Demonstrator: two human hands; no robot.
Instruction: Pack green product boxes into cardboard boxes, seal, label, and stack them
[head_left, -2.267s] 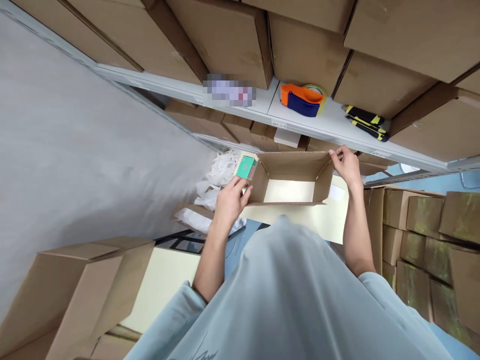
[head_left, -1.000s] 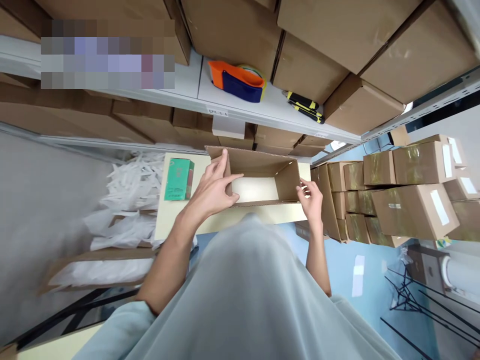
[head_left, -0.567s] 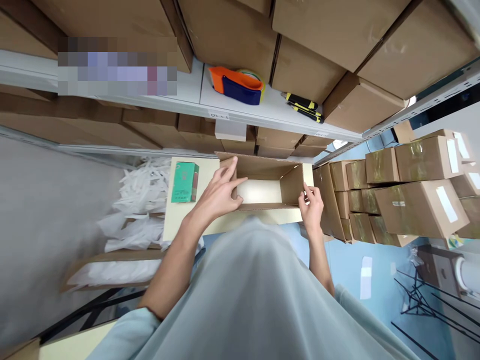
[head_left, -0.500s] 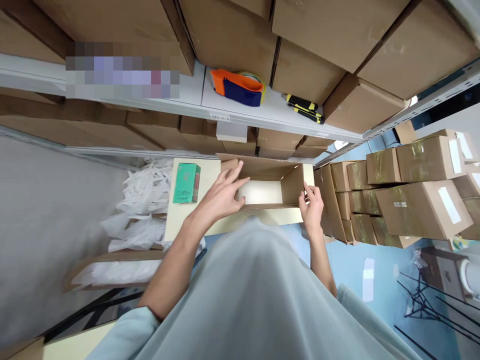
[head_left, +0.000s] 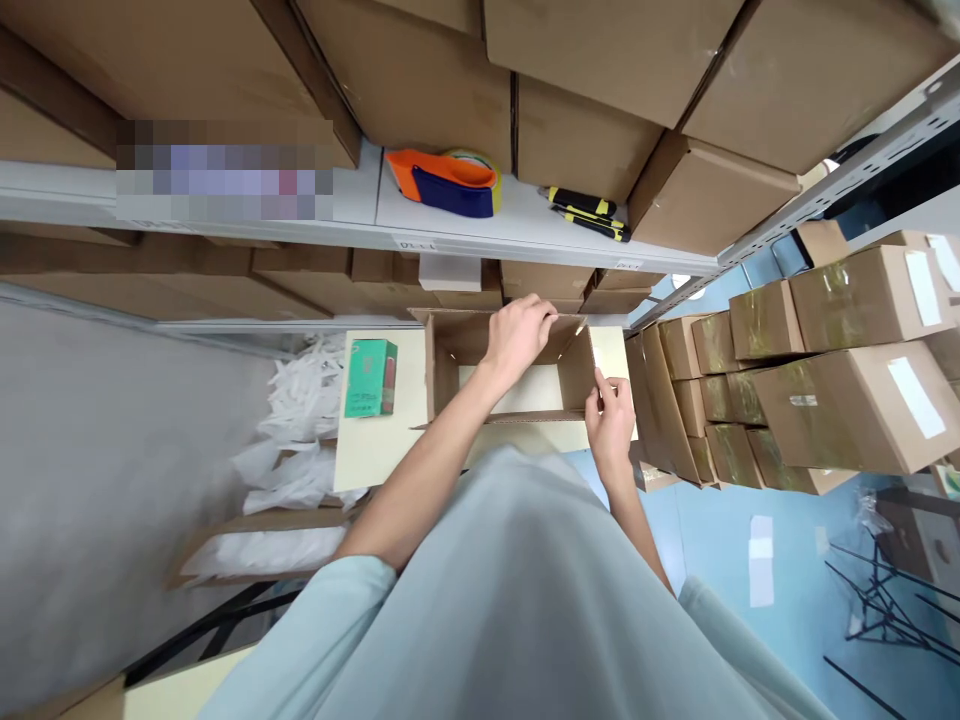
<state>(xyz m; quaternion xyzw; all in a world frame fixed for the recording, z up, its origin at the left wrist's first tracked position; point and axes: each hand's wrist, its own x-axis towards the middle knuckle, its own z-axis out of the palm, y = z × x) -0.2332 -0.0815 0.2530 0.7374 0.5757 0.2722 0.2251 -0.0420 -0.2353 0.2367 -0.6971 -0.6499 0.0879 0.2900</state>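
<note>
An open cardboard box (head_left: 576, 372) stands on the cream tabletop (head_left: 379, 448), its upper side open and the pale surface showing through inside. My left hand (head_left: 519, 338) reaches across the opening, its closed fingers on the far rim near the right corner. At the right wall, my right hand (head_left: 610, 418) pinches the upper edge between thumb and fingers. Left of the cardboard box, a small green box (head_left: 369, 378) with a reddish side sits on the same tabletop.
A shelf (head_left: 360, 236) above holds cartons, an orange and blue tape dispenser (head_left: 450, 186) and black-and-yellow utility knives (head_left: 589, 212). Taped cartons (head_left: 847, 400) are stacked at right. White shredded paper (head_left: 307, 390) lies at left.
My left hand has moved right and away from me, from the box's left side to its far rim. My right hand stays at the right edge. The view has shifted slightly.
</note>
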